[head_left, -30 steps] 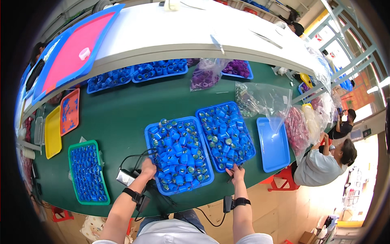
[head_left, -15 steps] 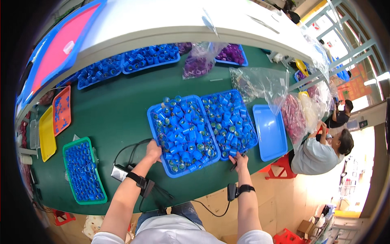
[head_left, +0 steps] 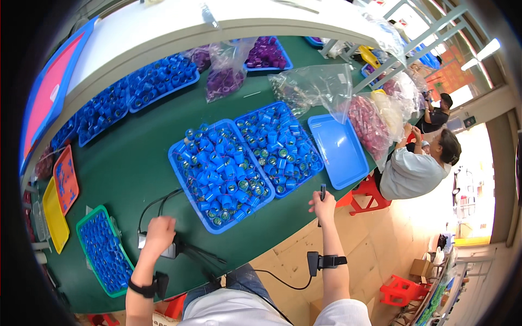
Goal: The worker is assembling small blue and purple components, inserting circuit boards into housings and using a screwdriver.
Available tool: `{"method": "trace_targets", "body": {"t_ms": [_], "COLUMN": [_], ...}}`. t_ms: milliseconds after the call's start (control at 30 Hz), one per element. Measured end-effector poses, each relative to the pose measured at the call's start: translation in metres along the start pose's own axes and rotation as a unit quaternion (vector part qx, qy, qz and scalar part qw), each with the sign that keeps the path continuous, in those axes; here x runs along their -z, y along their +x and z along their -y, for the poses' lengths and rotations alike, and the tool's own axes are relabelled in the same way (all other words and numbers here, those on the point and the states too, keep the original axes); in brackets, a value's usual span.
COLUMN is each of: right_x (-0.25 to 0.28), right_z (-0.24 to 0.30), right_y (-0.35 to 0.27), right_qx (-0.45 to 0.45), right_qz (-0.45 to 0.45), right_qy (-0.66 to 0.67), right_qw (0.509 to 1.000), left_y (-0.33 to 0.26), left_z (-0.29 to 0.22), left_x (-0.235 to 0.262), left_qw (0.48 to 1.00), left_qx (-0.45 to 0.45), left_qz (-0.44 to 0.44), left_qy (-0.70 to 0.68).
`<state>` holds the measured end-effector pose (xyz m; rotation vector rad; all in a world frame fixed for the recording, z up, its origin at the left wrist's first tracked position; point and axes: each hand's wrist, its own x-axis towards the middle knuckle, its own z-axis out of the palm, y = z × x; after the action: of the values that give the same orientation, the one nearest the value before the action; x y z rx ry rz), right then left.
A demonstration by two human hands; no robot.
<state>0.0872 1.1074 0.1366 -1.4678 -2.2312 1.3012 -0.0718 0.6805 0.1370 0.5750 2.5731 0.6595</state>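
My right hand [head_left: 324,207] is closed round a slim dark pen-shaped tool [head_left: 322,192], raised at the bench's near edge. Close to it is a blue tray [head_left: 247,120] heaped with small blue cylindrical parts. A second blue tray [head_left: 213,230] of the same parts sits against its left side, and some of the parts show greenish insides. My left hand [head_left: 161,233] has its fingers curled, above a silver box-like device [head_left: 142,239] with black cables. Whatever it may hold is hidden. Neither hand touches the trays.
A bare blue tray [head_left: 338,155] lies right of the filled pair. Left stands a green-rimmed tray [head_left: 126,261] of blue parts, near yellow [head_left: 56,223] and orange trays [head_left: 66,182]. A white shelf [head_left: 163,27] overhangs the back. Clear bags [head_left: 321,84] lie behind; people sit at right.
Both hands have left the filled trays. My left hand has drawn back to the device; the right has lifted with the dark tool upright. The view has shifted.
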Motion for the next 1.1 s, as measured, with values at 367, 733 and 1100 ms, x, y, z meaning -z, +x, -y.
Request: {"method": "trace_targets", "body": {"t_ms": [367, 733, 1100], "right_x": [-0.011, -0.062, -0.07], "right_z": [0.114, 0.132, 0.164], "right_y": [0.174, 0.351, 0.396], "right_qx": [0.063, -0.021, 0.109], "right_qz": [-0.005, -0.016, -0.028], "right_qy": [-0.176, -0.155, 0.138], "right_qw": [0.982, 0.988, 0.984], "left_y": [-0.086, -0.106, -0.074], "left_z": [-0.011, -0.039, -0.055], "left_x": [0.054, 0.046, 0.039], "left_qw": [0.94, 0.887, 0.871], "left_qx": [0.135, 0.318, 0.373], "left_qz": [-0.098, -0.131, -0.108], "left_qy": [-0.298, -0.309, -0.302]}}
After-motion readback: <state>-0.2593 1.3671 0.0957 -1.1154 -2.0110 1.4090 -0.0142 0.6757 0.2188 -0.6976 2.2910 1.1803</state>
